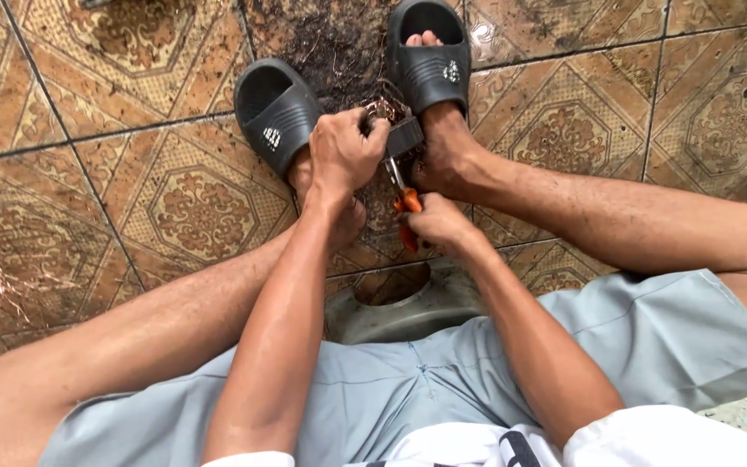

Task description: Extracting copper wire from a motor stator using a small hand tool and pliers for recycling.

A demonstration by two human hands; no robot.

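Floor [175,199]: square brown tiles with ornate tan patterns, dark grout lines [88,186] running diagonally. Glossy glare is showing on far right tiles. Dark dirt patch [330,43] is lying at far centre; fine copper-coloured strands [10,285] are scattering left.

The left hand [343,151] grips a small dark part wound with copper wire [399,130], at about twelve o'clock from the body, between the two feet. The right hand [438,223], just toward five o'clock of it, holds orange-handled pliers [405,207] with the metal tip pointing up at the part. Black slippers sit at eleven o'clock [277,111] and one o'clock [430,56]. Loose copper strands [10,290] lie on the patterned tile floor [175,199] at nine o'clock. A grey metal bowl [399,303] rests at six o'clock of the hands.
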